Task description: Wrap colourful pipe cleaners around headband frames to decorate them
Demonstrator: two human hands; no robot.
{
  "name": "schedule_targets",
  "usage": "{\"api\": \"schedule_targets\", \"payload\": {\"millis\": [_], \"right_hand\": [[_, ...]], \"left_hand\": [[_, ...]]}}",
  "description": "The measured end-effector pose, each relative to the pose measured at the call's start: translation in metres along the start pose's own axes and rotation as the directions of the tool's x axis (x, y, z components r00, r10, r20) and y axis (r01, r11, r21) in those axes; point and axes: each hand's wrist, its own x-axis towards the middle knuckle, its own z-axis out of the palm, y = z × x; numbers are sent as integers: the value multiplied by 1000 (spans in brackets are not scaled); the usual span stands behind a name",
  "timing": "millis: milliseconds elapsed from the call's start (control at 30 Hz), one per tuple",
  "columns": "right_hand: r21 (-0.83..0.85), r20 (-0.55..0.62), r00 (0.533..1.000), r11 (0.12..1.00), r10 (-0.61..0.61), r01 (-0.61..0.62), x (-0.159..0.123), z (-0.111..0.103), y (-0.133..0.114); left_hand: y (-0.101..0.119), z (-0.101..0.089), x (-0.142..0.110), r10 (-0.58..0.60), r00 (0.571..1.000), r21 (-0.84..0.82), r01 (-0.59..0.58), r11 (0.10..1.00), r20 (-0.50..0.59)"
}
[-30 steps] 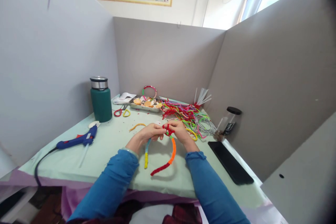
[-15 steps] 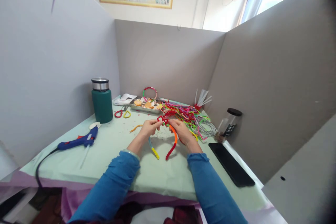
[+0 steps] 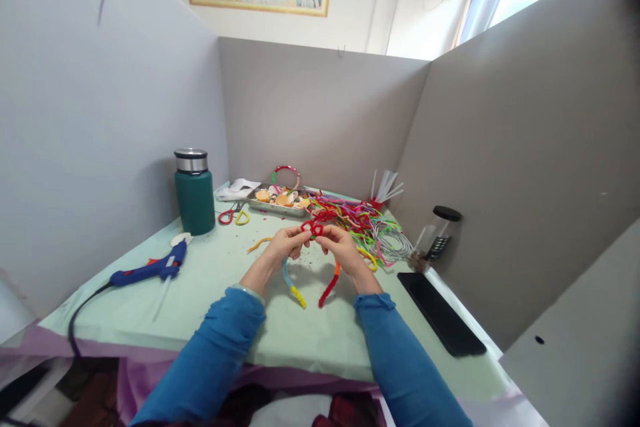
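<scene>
Between my hands is a headband [image 3: 329, 290] wrapped in coloured pipe cleaners, its two ends pointing down toward me, one yellow and pale blue, the other red and orange. A red looped pipe-cleaner bow [image 3: 313, 228] sits at its top. My left hand [image 3: 286, 244] pinches the bow and band from the left, fingers closed. From the other side my right hand [image 3: 341, 247] grips the same spot with thumb and forefinger. The fingers hide much of the band's top.
Behind lie a heap of pipe cleaners [image 3: 345, 210], a metal tray [image 3: 273, 207] of decorations and scissors [image 3: 242, 217]. A green bottle [image 3: 195, 200] and a blue glue gun [image 3: 150, 271] are on the left. A black phone [image 3: 440, 313] and a clear jar [image 3: 436, 233] are on the right.
My right hand has shifted its grip on the headband's top. The band has turned slightly, and the red bow now faces me more squarely with both loops showing.
</scene>
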Motion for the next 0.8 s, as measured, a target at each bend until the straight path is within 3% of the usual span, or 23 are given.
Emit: {"api": "schedule_targets", "payload": {"millis": [167, 367, 467, 667, 800], "right_hand": [[27, 45, 996, 996, 80, -82, 2, -2, 4], [-40, 131, 980, 989, 149, -145, -1, -6, 3], [-20, 224, 952, 978, 207, -208, -3, -5, 1], [195, 386, 866, 889, 319, -414, -4, -6, 5], [209, 409, 838, 857, 362, -472, -2, -10, 11]], "left_hand": [[-1, 0, 3, 17, 998, 120, -10, 993, -59], [-1, -6, 3, 10, 998, 54, -7, 999, -67], [0, -8, 2, 14, 998, 110, -8, 994, -59], [-1, -6, 1, 15, 999, 160, -7, 987, -48], [-5, -6, 3, -4, 999, 146, 10, 989, -45]]}}
